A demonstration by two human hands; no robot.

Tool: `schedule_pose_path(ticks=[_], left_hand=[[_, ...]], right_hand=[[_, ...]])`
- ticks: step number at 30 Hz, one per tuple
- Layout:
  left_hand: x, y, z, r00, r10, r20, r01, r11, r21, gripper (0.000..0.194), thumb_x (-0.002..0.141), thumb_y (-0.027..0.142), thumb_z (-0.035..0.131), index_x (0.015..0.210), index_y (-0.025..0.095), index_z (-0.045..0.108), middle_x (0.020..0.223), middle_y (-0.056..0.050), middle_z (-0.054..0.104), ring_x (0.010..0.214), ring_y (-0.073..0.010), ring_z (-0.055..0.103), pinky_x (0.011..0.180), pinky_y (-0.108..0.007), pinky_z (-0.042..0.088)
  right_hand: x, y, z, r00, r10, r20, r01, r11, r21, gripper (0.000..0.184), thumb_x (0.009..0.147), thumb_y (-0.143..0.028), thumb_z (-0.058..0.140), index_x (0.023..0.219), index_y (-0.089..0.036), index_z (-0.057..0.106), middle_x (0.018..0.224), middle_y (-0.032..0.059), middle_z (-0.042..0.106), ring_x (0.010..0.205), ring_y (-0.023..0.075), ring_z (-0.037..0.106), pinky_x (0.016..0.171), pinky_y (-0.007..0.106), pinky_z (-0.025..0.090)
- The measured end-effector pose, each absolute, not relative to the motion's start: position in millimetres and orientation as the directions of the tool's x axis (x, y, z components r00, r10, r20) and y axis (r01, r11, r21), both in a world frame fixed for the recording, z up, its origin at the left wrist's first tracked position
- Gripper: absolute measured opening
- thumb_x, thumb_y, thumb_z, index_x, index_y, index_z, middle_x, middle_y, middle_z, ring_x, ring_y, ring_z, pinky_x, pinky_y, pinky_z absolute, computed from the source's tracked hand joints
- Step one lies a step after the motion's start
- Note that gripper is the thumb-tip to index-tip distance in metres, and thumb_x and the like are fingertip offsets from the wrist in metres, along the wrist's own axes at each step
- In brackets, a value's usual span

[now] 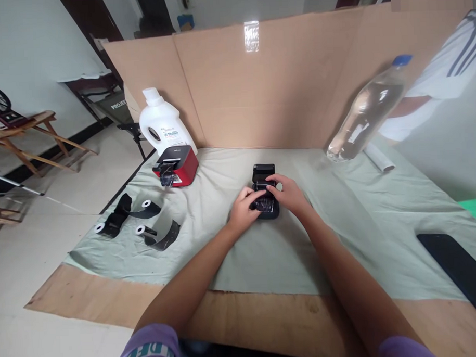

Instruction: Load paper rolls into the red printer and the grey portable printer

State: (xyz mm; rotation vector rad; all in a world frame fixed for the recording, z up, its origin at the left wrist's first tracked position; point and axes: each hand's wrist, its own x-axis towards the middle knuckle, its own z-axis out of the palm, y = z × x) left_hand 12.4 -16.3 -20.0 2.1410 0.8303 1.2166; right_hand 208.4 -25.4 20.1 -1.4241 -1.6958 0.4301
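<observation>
In the middle of the cloth stands a small black printer [269,215] with its lid [263,171] flipped up at the back. A black paper roll [263,187] sits at its opening, with a creased strip of paper [264,204] hanging over the front. My left hand [244,208] reaches in from the left, fingers closed on the roll's side and thumb across the printer. From the right, my right hand [288,193] pinches the roll's other end between thumb and fingers. The fingers partly hide the roll and the inside of the printer.
Left of the hands are a red-and-black printer [187,167], a white jug [163,121] and loose black paper rolls [148,232]. On the right are a water bottle [366,116], a cardboard tube [380,159] and a phone [457,270]. A cardboard sheet [258,89] stands behind; a person [449,72] is beyond.
</observation>
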Motion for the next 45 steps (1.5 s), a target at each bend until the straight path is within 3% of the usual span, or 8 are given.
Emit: schedule_pose_path(ticks=[4, 12, 16, 24, 29, 34, 39, 45], left_hand=[[13.3, -24.0, -17.4, 0.5, 0.606, 0.618, 0.274, -0.788, 0.551, 0.021, 0.089, 0.025, 0.067, 0.106, 0.024, 0.078, 0.093, -0.006, 0.06, 0.089, -0.0182, 0.059, 0.083, -0.031, 0.051], [15.3, -22.5, -16.2, 0.518, 0.544, 0.66, 0.29, -0.838, 0.463, 0.026, 0.098, 0.038, 0.059, 0.104, 0.022, 0.079, 0.085, -0.007, 0.062, 0.083, -0.0179, 0.059, 0.076, -0.03, 0.05], [15.3, -28.1, -13.2, 0.588, 0.448, 0.673, 0.366, -0.89, 0.273, 0.028, 0.101, 0.033, 0.053, 0.108, 0.022, 0.077, 0.08, -0.006, 0.062, 0.077, -0.0168, 0.057, 0.07, -0.03, 0.045], [16.9, -38.2, -13.1, 0.61, 0.33, 0.72, 0.484, -0.875, -0.01, 0.024, 0.102, 0.028, 0.052, 0.107, 0.023, 0.075, 0.075, -0.003, 0.061, 0.072, -0.0154, 0.055, 0.063, -0.033, 0.035], [15.0, -38.1, -14.9, 0.597, 0.366, 0.714, 0.508, -0.861, 0.017, 0.025, 0.102, 0.027, 0.051, 0.109, 0.022, 0.074, 0.078, -0.004, 0.062, 0.074, -0.0161, 0.057, 0.064, -0.033, 0.037], [13.5, -38.2, -12.9, 0.605, 0.349, 0.716, 0.498, -0.867, 0.001, 0.026, 0.101, 0.026, 0.051, 0.108, 0.021, 0.075, 0.075, -0.004, 0.063, 0.072, -0.0164, 0.057, 0.062, -0.033, 0.036], [14.3, -42.6, -10.2, 0.584, 0.445, 0.679, 0.457, -0.871, 0.178, 0.03, 0.101, 0.035, 0.051, 0.11, 0.021, 0.076, 0.08, -0.007, 0.067, 0.076, -0.0175, 0.061, 0.067, -0.031, 0.042], [4.9, -14.5, -9.7, 0.325, 0.894, 0.309, 0.373, -0.421, 0.827, 0.051, 0.103, 0.047, 0.04, 0.141, 0.019, 0.059, 0.078, -0.004, 0.066, 0.073, -0.0169, 0.06, 0.074, -0.029, 0.049]], right_hand=[[203.1, -14.7, 2.3, 0.054, 0.913, 0.404, 0.676, 0.265, -0.688, 0.023, 0.082, -0.025, 0.058, 0.101, -0.027, 0.07, 0.1, 0.0056, 0.073, 0.099, 0.0308, 0.055, 0.093, 0.051, 0.047], [201.1, -5.9, -10.1, 0.182, 0.894, 0.409, 0.718, 0.163, -0.676, 0.011, 0.076, -0.02, 0.059, 0.086, -0.022, 0.064, 0.099, 0.0095, 0.06, 0.098, 0.0285, 0.057, 0.096, 0.052, 0.046], [200.2, -3.2, -15.9, 0.376, 0.861, 0.344, 0.536, 0.101, -0.838, 0.046, 0.077, -0.032, 0.064, 0.119, -0.019, 0.054, 0.117, 0.0138, 0.056, 0.098, 0.0272, 0.058, 0.09, 0.049, 0.052], [204.9, -2.4, -15.7, 0.258, 0.963, 0.081, 0.187, 0.033, -0.982, 0.087, 0.067, -0.04, 0.074, 0.145, -0.022, 0.04, 0.128, 0.0139, 0.061, 0.106, 0.0283, 0.064, 0.098, 0.05, 0.052], [203.4, -11.3, 0.3, 0.271, 0.957, 0.099, 0.121, 0.069, -0.99, 0.08, 0.077, -0.055, 0.07, 0.147, -0.025, 0.043, 0.127, 0.0112, 0.064, 0.111, 0.0271, 0.063, 0.101, 0.046, 0.05], [208.5, -20.3, 17.9, 0.136, 0.986, 0.091, 0.264, 0.053, -0.963, 0.05, 0.083, -0.061, 0.062, 0.111, -0.021, 0.069, 0.117, 0.0086, 0.068, 0.115, 0.0286, 0.06, 0.104, 0.047, 0.046], [210.8, -24.5, 20.4, 0.133, 0.991, 0.012, 0.368, -0.038, -0.929, 0.05, 0.078, -0.042, 0.071, 0.123, -0.021, 0.063, 0.129, 0.011, 0.062, 0.114, 0.027, 0.059, 0.105, 0.047, 0.045], [215.0, -26.0, 22.0, 0.033, 0.988, -0.154, 0.312, -0.156, -0.937, 0.058, 0.077, -0.038, 0.07, 0.131, -0.021, 0.058, 0.123, 0.0099, 0.065, 0.115, 0.0285, 0.06, 0.106, 0.048, 0.045]])
